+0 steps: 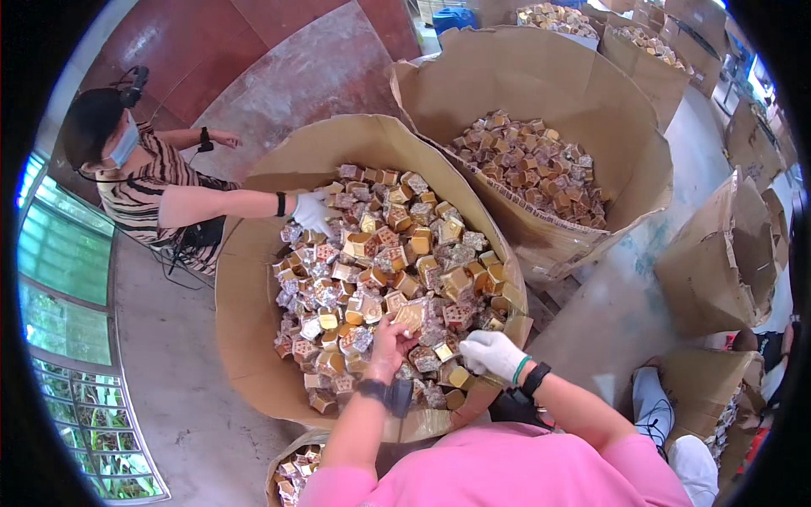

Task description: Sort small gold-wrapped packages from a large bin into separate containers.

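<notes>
A large round cardboard bin [245, 338] in front of me holds a heap of small gold-coloured box-like pieces [405, 245], many with clear or speckled crinkled wrapping. My bare left hand [389, 348] is over the near part of the heap, its fingers curled at a gold piece [412, 315] that looks larger than those around it. To its right, near the bin's edge, my right hand [494, 353] wears a white glove. Its fingers are closed, and whatever they may hold is hidden.
Across the bin at the left, another person [160, 186] reaches a white-gloved hand [312, 211] onto the heap. A second big cardboard bin [541, 68] with similar pieces stands behind. More cardboard boxes [718, 253] line the right. Barred windows [72, 321] are at the left.
</notes>
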A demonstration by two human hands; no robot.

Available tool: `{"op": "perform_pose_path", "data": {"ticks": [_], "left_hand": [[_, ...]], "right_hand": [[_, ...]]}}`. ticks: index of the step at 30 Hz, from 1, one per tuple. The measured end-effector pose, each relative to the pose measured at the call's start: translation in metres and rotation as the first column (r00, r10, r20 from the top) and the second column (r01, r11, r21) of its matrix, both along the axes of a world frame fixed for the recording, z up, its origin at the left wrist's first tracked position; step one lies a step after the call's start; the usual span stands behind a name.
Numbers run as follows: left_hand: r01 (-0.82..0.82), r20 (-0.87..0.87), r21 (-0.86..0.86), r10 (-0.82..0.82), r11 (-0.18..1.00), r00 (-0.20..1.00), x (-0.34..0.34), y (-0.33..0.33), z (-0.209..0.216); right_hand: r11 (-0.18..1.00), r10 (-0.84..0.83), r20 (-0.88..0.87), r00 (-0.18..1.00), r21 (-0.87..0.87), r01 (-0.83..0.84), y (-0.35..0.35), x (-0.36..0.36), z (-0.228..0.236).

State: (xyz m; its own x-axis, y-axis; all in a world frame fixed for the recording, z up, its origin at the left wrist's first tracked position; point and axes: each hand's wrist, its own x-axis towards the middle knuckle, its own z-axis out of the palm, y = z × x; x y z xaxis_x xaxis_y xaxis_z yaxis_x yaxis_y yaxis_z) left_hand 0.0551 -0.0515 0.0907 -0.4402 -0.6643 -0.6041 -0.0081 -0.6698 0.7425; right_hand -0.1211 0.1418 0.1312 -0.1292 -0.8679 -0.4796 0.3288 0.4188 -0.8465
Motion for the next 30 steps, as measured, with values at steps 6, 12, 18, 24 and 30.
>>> {"op": "perform_pose_path", "data": {"ticks": [6,12,18,24,30], "left_hand": [[0.026,-0.27,-0.06,-0.041,0.998,0.962,0.044,0.034,0.052],[0.147,-0.115,-0.295,-0.188,0.944,0.975,0.05,0.047,0.074],[0.185,-0.107,-0.442,-0.256,0.878,0.961,0.042,0.061,0.1],[-0.122,-0.053,-0.573,0.112,0.811,0.992,0.029,0.056,0.095],[-0.236,-0.11,-0.282,0.213,0.93,0.971,0.02,0.049,0.064]], "right_hand": [[0.991,0.039,0.213,0.976,-0.134,-0.01,-0.01,-0.009,-0.007],[0.988,0.034,0.26,0.965,0.137,-0.072,-0.032,0.026,0.042],[0.984,0.124,0.32,0.939,0.084,-0.158,-0.038,0.039,0.061],[0.991,0.085,0.395,0.915,0.062,-0.118,-0.04,0.053,0.08],[0.997,-0.029,0.397,0.917,0.074,-0.001,-0.041,0.05,0.065]]}}
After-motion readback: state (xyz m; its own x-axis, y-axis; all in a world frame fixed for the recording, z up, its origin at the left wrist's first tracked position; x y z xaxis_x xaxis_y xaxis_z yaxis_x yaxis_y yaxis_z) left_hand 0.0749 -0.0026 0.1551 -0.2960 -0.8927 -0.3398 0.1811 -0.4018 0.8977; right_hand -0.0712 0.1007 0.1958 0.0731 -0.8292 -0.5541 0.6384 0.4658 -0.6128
